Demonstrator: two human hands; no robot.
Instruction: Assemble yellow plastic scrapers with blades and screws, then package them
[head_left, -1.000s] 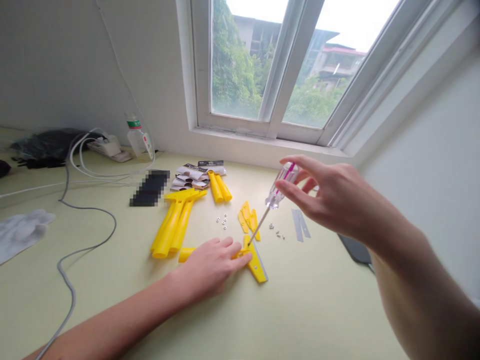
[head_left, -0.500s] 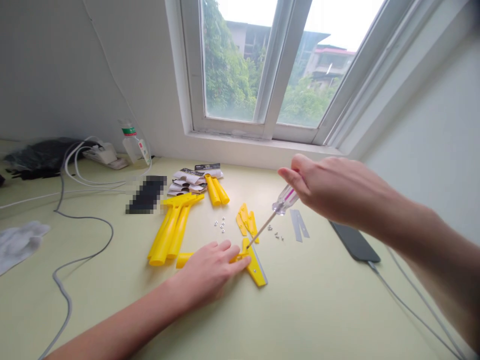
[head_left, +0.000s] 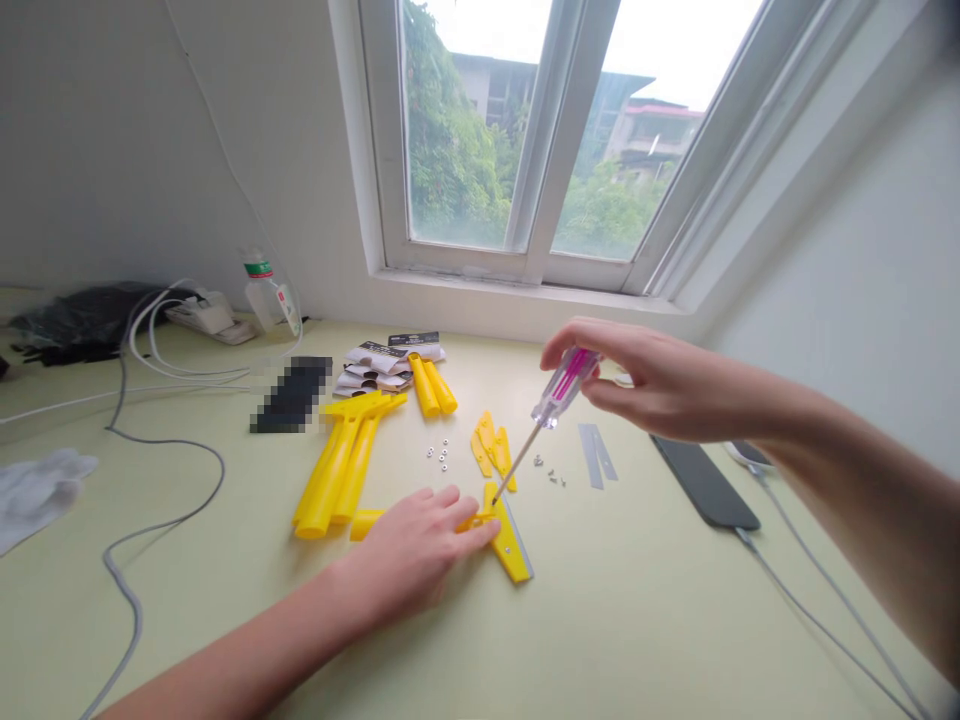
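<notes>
My left hand [head_left: 424,545] lies over a yellow scraper [head_left: 511,545], its fingers closed on the handle and pressing it to the table. A grey blade runs along the scraper's right edge, and a screw shows in its lower half. My right hand [head_left: 622,375] grips the clear, purple-striped handle of a screwdriver [head_left: 566,388] between thumb and fingers. The shaft slants down left, its tip at the upper part of the scraper head. Just beyond lie loose yellow plates [head_left: 489,440], small screws [head_left: 553,474], nuts [head_left: 444,456] and two grey blades [head_left: 596,455].
Yellow scraper handles [head_left: 330,480] lie to the left, with two yellow tubes [head_left: 433,385] by the packaging cards [head_left: 375,365]. A dark phone [head_left: 705,482] with a cable is at right. A bottle [head_left: 268,295], a power strip [head_left: 210,315] and cables are at back left.
My right hand's fingers have loosened and shifted round the screwdriver handle, so more of it shows. The screwdriver tip stays on the scraper. My left hand holds its place.
</notes>
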